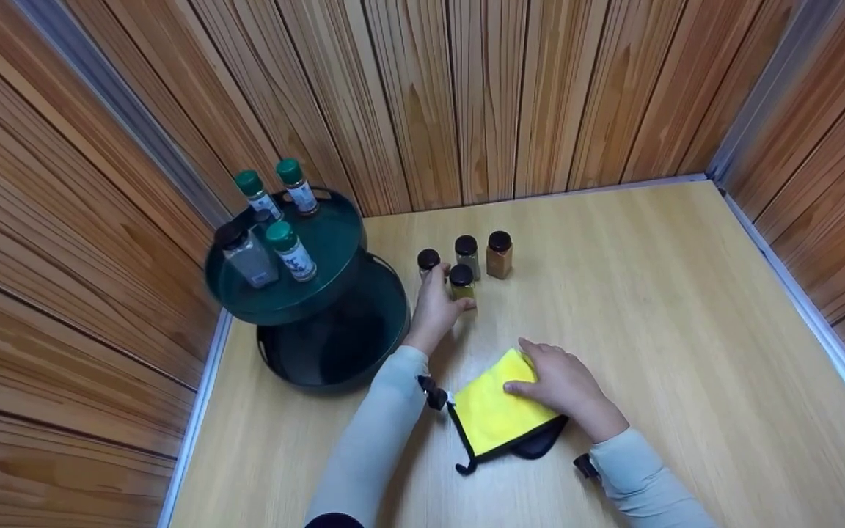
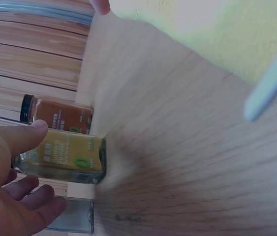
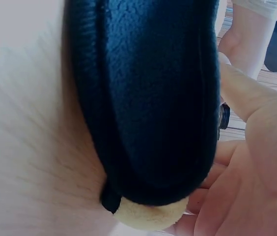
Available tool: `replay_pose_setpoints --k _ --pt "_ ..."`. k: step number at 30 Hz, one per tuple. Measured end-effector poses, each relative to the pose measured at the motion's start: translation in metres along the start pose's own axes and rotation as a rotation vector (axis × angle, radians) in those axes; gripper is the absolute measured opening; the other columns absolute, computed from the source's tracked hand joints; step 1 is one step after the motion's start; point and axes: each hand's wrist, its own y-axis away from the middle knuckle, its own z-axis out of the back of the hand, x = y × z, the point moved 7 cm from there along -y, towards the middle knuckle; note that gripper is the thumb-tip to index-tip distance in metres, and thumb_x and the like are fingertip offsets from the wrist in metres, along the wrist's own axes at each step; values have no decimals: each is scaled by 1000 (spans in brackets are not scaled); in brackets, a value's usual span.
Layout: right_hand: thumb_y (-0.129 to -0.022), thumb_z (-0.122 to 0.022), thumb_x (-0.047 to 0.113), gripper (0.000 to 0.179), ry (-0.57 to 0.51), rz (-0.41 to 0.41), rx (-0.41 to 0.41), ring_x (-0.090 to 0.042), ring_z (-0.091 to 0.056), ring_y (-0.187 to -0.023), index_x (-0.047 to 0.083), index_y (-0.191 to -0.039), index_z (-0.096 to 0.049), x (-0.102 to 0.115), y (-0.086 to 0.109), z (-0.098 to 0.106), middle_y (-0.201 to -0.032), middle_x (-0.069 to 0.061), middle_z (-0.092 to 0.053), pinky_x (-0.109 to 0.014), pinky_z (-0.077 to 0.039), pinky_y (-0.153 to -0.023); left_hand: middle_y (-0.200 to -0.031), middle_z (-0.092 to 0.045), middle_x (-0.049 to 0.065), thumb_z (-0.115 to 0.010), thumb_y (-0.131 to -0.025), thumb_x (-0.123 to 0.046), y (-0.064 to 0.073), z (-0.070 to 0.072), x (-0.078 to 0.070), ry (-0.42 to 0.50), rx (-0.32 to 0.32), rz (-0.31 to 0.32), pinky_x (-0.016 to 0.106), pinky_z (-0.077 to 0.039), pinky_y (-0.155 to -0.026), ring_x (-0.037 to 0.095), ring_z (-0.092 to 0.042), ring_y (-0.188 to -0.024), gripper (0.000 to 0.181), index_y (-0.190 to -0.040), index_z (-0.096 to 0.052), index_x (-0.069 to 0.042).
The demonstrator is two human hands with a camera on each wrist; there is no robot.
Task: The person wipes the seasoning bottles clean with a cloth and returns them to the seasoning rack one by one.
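My left hand [image 1: 435, 311] is around a square glass spice jar [image 1: 464, 293] with yellowish powder and a black lid. In the left wrist view the thumb overlaps the jar's upper side, while the loosely bent fingers [image 2: 40, 197] show a gap below it. Close by stand another black-lidded jar [image 1: 428, 259], partly behind the fingers, a jar of greyish contents [image 1: 468, 253] and an orange-brown jar [image 1: 499, 257]. My right hand [image 1: 564, 380] holds a folded yellow cloth [image 1: 496, 407] with black edging, thumb on top. Its dark side [image 3: 158, 98] fills the right wrist view.
To the left stands a dark green two-tier round rack [image 1: 327, 282]. Its upper tier carries several bottles, including a green-capped one [image 1: 292, 253] and a larger black-lidded jar [image 1: 249, 257]. Wood-plank walls [image 1: 488, 103] border the wooden table [image 1: 650, 293].
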Motion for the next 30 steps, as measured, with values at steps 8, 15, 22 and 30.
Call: replay_pose_setpoints --k 8,15,22,30 --pt "-83 -81 51 87 -7 -22 19 -41 -56 -129 -2 -146 -52 0 -3 -1 -140 -24 -60 -55 -46 -106 -148 -52 15 -86 -80 -4 -6 -3 -1 -25 -4 -19 39 -39 -117 24 -48 -140 80 -148 -43 -5" --pt "-84 -84 33 72 -124 -97 69 -37 -59 -123 -4 -139 -57 -4 -7 -3 -136 -22 -63 -54 -47 -104 -134 -59 8 -83 -81 0 -10 -4 -4 -72 -25 -8 36 -43 -112 19 -53 -128 62 -135 -53 -8" --pt "-84 -84 23 61 -302 -172 158 -28 -62 -110 -5 -133 -60 -11 -6 -7 -129 -19 -65 -47 -53 -95 -132 -59 8 -83 -82 -2 -10 -5 -4 -85 -17 -8 36 -42 -112 20 -53 -127 59 -132 -53 -8" --pt "-85 -83 24 35 -560 -99 269 -17 -60 -72 2 -102 -62 -14 1 -5 -85 -4 -61 -31 -52 -64 -129 -61 10 -85 -81 -5 -7 -6 -4 -95 -3 -37 37 -45 -110 22 -57 -125 54 -128 -58 -5"
